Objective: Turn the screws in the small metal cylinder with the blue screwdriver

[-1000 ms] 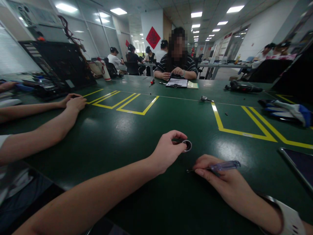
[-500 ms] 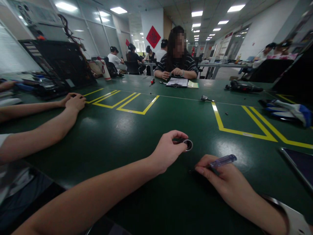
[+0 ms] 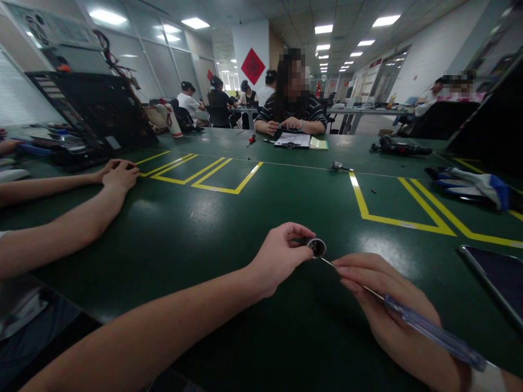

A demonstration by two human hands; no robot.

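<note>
My left hand (image 3: 280, 256) grips a small round metal cup (image 3: 317, 247) between thumb and fingers, its open end turned toward me. A screwdriver (image 3: 435, 329) with a clear purple handle is held in my right hand (image 3: 392, 305), fingers along its thin shaft. The shaft's tip reaches the lower rim of the cup; whether it is inside cannot be made out. Both hands are just above the green table (image 3: 183, 261).
Yellow tape outlines (image 3: 216, 189) mark the table. Beyond lie a metal part (image 3: 341, 166), a black power tool (image 3: 400, 147), gloves (image 3: 474, 185) and a clipboard (image 3: 292, 140). A tablet (image 3: 496, 277) is at right. Another person's hands (image 3: 118, 174) rest at left; a person sits opposite.
My right hand has turned the screwdriver, so its shaft now points up-left to the cup and its handle lies back toward my wrist. My left hand has tilted the cup slightly.
</note>
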